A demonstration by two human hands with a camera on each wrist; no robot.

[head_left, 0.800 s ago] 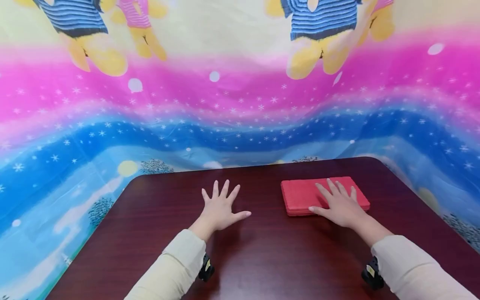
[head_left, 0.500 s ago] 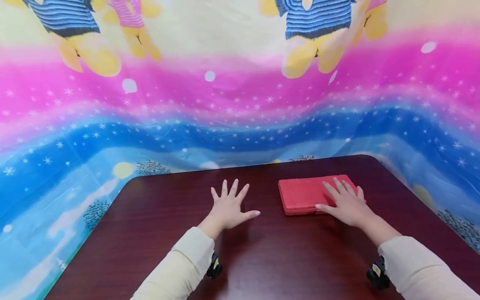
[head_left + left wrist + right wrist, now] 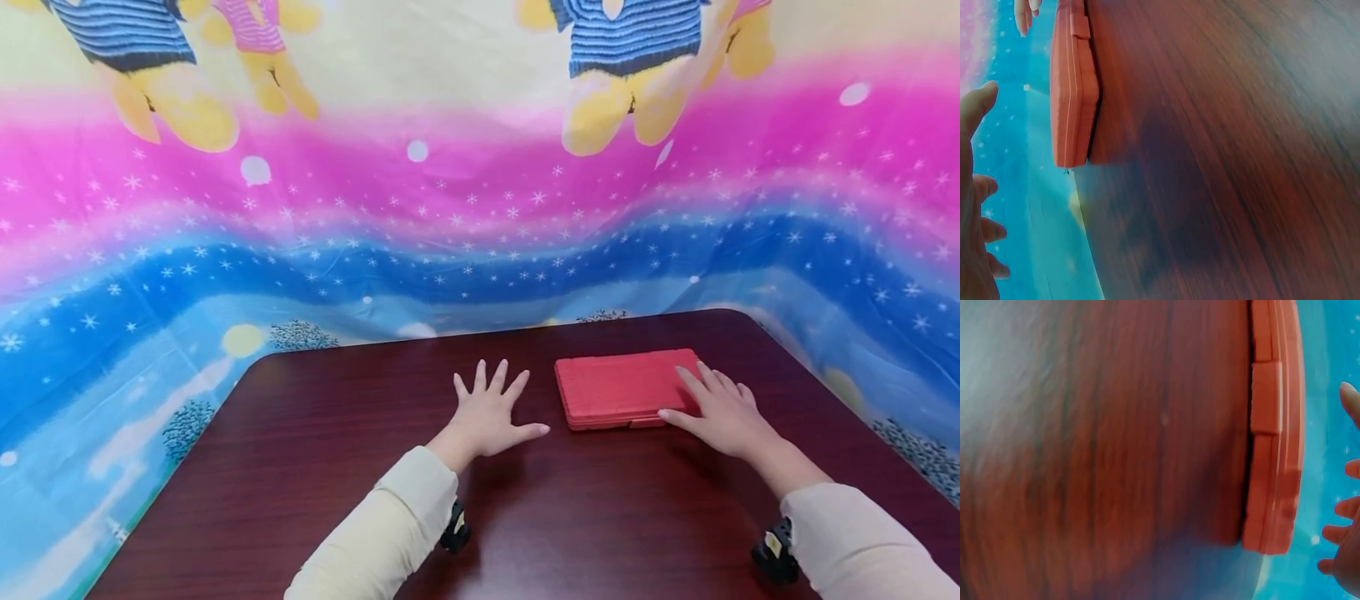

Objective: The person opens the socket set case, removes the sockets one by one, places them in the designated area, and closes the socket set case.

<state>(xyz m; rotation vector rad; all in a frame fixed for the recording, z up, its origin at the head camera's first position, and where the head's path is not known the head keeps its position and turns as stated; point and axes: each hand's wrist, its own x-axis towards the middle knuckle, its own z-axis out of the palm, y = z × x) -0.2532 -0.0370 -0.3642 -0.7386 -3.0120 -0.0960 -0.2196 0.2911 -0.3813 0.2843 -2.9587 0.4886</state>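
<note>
A flat red case (image 3: 622, 387) lies closed on the dark wooden table towards its far right side. In the right wrist view, a raised latch (image 3: 1266, 397) shows on its front edge. My left hand (image 3: 483, 417) is held above the table to the left of the case, fingers spread and nothing in it. Over the right end of the case is my right hand (image 3: 723, 417), its fingers extended, covering that corner in the head view. Both wrist views show a gap between each hand and the case.
The table (image 3: 337, 467) has a glossy brown-red top with rounded far corners. A colourful printed cloth (image 3: 450, 192) hangs behind it and along both sides. A small black device (image 3: 776, 554) is worn under each wrist.
Both hands have shifted to the right, the left one closer to the case and the right one towards its right end. The case stays put; the head view has turned slightly.
</note>
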